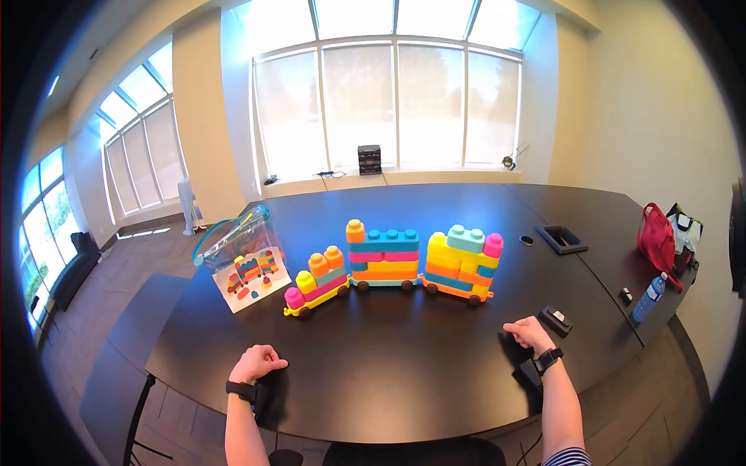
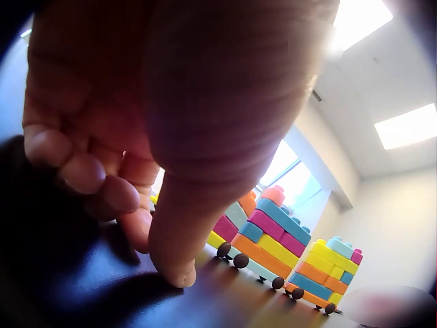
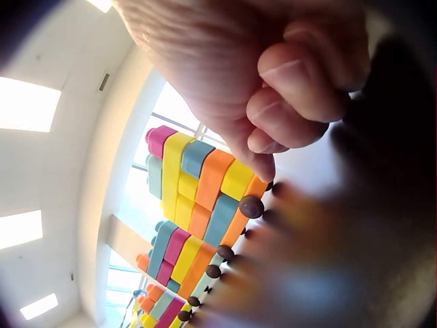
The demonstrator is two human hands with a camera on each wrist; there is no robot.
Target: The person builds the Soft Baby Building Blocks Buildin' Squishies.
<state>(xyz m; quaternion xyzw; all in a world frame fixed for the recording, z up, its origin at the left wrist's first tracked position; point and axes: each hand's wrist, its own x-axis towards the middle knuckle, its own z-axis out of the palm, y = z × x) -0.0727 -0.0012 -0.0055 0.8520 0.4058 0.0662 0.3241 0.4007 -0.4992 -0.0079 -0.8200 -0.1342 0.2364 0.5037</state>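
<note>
Three joined wheeled cars of coloured blocks stand on the dark table (image 1: pixel 373 373): a low stepped left car (image 1: pixel 320 289), a taller middle car (image 1: pixel 385 269) and a tall right car (image 1: pixel 458 268). Nearer the front edge, my left hand (image 1: pixel 256 363) rests on the table with loosely bent fingers, holding nothing. My right hand (image 1: pixel 531 334) lies in front and to the right of the right car, fingers loosely curled and empty. The left wrist view shows the blocks beyond my left hand (image 2: pixel 184 130); the right wrist view shows them beyond my right hand (image 3: pixel 259 75).
A printed picture sheet (image 1: pixel 252 281) leans by a clear bag (image 1: pixel 242 237) at the left. Toward the right are a small black device (image 1: pixel 556 321), a table socket box (image 1: pixel 562 239), a water bottle (image 1: pixel 650 298) and a red bag (image 1: pixel 657 242).
</note>
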